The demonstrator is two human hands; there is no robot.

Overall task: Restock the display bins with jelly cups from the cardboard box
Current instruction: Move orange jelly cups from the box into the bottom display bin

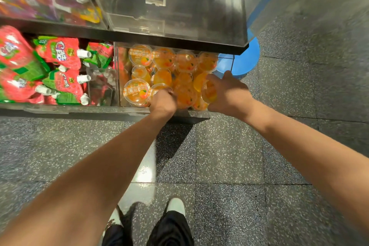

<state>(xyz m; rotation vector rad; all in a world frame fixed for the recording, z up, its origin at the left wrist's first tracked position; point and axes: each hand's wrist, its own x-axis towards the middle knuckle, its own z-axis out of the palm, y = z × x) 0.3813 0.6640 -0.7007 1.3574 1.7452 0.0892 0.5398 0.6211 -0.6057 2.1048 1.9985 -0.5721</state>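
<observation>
Orange cups (139, 57) fill the clear bin (117, 78) at 12 o'clock; box not in view.

I judge the cups light, stiff-walled, slick, with thin film lids, so I'd hold the sides, not the lid. Left hand (162, 101) reaches knuckles-up into the pile, fingers curled under; contents hidden, cannot tell. Right hand (227, 92), at 1 o'clock, wraps one cup (208, 92) by its wall.

The scene is brightly lit from above; glare is thrown on the floor tiles (145, 171) and clear upper bin (179, 6). Edges are bent by wide-angle distortion, and the pouches (58, 54) are blurred.
</observation>
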